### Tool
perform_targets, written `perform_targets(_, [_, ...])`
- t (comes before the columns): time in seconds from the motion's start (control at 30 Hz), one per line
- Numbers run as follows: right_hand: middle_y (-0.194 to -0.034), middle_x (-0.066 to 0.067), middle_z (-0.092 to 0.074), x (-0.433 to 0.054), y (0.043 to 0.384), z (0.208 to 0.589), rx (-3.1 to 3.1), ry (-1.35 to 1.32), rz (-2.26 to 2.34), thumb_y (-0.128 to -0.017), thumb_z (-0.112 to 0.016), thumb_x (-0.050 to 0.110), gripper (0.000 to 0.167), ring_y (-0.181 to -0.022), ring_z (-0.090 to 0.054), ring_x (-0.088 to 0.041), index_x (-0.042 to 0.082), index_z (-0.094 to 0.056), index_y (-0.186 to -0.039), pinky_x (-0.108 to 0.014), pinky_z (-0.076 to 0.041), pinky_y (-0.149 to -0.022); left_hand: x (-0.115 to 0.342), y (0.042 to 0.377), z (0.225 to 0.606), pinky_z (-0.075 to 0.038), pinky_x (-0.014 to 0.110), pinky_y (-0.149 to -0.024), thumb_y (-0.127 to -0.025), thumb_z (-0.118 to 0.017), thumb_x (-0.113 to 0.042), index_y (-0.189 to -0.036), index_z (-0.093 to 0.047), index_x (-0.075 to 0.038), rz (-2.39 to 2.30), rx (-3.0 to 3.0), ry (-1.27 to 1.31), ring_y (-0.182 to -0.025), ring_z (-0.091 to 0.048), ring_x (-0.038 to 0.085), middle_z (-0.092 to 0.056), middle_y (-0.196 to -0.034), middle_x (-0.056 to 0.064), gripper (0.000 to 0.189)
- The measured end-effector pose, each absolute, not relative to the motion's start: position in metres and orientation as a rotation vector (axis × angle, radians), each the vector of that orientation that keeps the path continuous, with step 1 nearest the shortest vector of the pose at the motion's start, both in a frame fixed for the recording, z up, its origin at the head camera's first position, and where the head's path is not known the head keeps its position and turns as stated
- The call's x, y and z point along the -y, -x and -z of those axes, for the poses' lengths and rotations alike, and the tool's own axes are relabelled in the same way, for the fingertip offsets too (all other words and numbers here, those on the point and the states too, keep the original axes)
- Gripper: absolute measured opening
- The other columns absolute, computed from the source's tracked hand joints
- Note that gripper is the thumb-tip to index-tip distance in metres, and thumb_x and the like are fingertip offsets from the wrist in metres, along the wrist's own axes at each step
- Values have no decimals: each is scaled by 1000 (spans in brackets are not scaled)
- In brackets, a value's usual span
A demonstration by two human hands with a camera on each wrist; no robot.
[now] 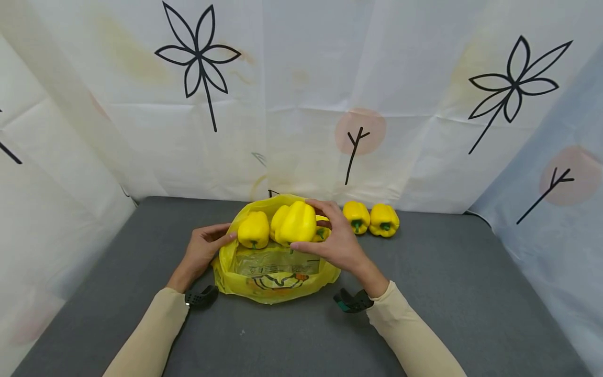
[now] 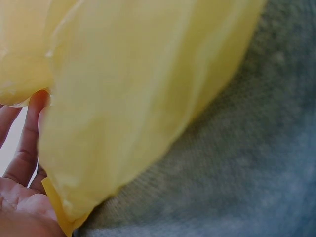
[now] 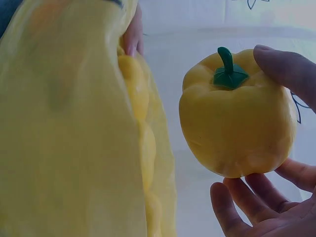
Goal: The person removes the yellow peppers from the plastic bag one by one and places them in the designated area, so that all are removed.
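Over the opening of a yellow plastic bag [image 1: 278, 293], my right hand [image 1: 336, 243] holds a yellow bell pepper [image 3: 237, 123] between thumb and fingers. Its green stem shows in the right wrist view. My left hand [image 1: 202, 251] grips the bag's left rim, thumb on the inner side; in the left wrist view the bag's film hides part of that hand. Inside the bag lies one yellow pepper [image 1: 253, 230] at the left. Another pepper [image 1: 275, 222] is partly covered by the held one, and a third [image 1: 322, 233] shows behind my right fingers.
Two more yellow peppers [image 1: 356, 217] [image 1: 384, 220] sit side by side on the grey table [image 1: 452, 293], right of the bag near the back edge. A white curtain [image 1: 301, 78] with plant drawings hangs behind the table and along its sides.
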State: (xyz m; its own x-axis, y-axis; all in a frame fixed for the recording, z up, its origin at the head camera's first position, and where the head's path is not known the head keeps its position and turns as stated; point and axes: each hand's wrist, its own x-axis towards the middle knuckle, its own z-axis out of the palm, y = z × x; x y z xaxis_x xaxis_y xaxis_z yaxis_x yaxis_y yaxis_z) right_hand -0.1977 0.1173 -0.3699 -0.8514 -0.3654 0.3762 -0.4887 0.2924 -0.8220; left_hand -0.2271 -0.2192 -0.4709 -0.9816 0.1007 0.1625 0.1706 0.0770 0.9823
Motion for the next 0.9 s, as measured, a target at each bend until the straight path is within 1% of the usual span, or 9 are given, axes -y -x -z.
perform_targets(0.1, [-140, -10, -46, -124, 198, 369, 2440, -787, -1602, -77, -91, 18, 85, -127, -50, -28, 10, -48, -150, -56, -47, -102, 219, 227, 471, -58, 24, -82, -97, -71, -13, -132, -61, 11, 2088, 2261, 283, -98, -68, 10, -72, -110, -5, 44])
perform_targets(0.37, [-140, -9, -47, -142, 198, 367, 2446, -736, -1629, -78, -90, 15, 85, -129, -49, -29, 11, -48, -151, -51, -45, -106, 219, 227, 469, -58, 24, -81, -97, -72, -14, -132, -62, 11, 2089, 2270, 259, -97, -68, 10, -72, -109, -6, 44])
perform_targets(0.53, [-142, -11, -45, -152, 199, 367, 2447, -690, -1658, -79, -89, 14, 84, -128, -49, -29, 12, -47, -151, -51, -43, -108, 219, 228, 469, -58, 23, -82, -96, -72, -14, -132, -62, 11, 2098, 2272, 242, -98, -68, 9, -72, -109, -7, 45])
perform_targets(0.7, [-144, -12, -42, -161, 199, 366, 2432, -665, -1690, -80, -87, 11, 83, -130, -47, -31, 8, -45, -152, -54, -43, -106, 219, 228, 469, -58, 24, -82, -97, -72, -13, -132, -61, 11, 2108, 2262, 249, -98, -68, 10, -72, -109, -6, 45])
perform_targets(0.9, [-143, -13, -43, -169, 199, 362, 2392, -665, -1698, -80, -87, 7, 82, -130, -47, -31, 7, -46, -151, -53, -42, -105, 219, 227, 469, -58, 23, -82, -97, -72, -13, -132, -61, 12, 2097, 2262, 252, -97, -68, 10, -72, -109, -6, 44])
